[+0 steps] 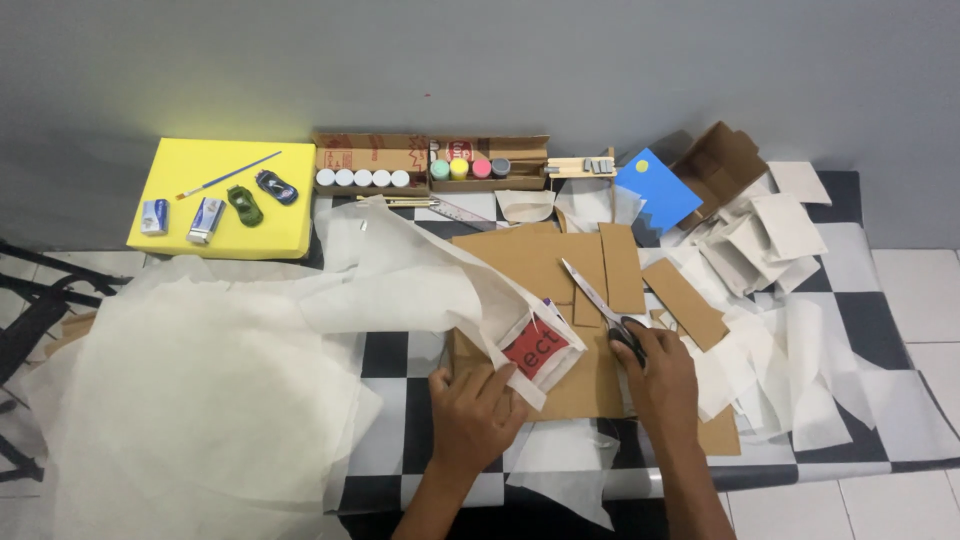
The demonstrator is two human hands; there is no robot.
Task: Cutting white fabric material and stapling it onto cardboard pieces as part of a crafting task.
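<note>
Right hand [664, 378] gripping scissors [598, 302] by the black handles, blades shut or nearly so, tips pointing up-left over the cardboard [535, 262]. Left hand [472, 412] flat, fingers spread, pressing the edge of the tissue sheet [300, 330] where it folds over a red label [533, 347]. Label sits on the cardboard's lower left, just beside the scissor handles. Cardboard lies mid-table on the checkered cloth [395, 352], with 2 loose strips [684, 302] to its right.

Tissue covers most of the left half of the table and hangs off the near edge. White paper scraps [770, 240] piled right. At the back: yellow board [200, 165] carrying a brush [228, 175], 2 toy cars [262, 196] and 2 small tubes [180, 217]; a cardboard tray [370, 160] with 5 white-capped jars, then 4 coloured paint pots [468, 168]; blue card [655, 190] with a yellow dot.
</note>
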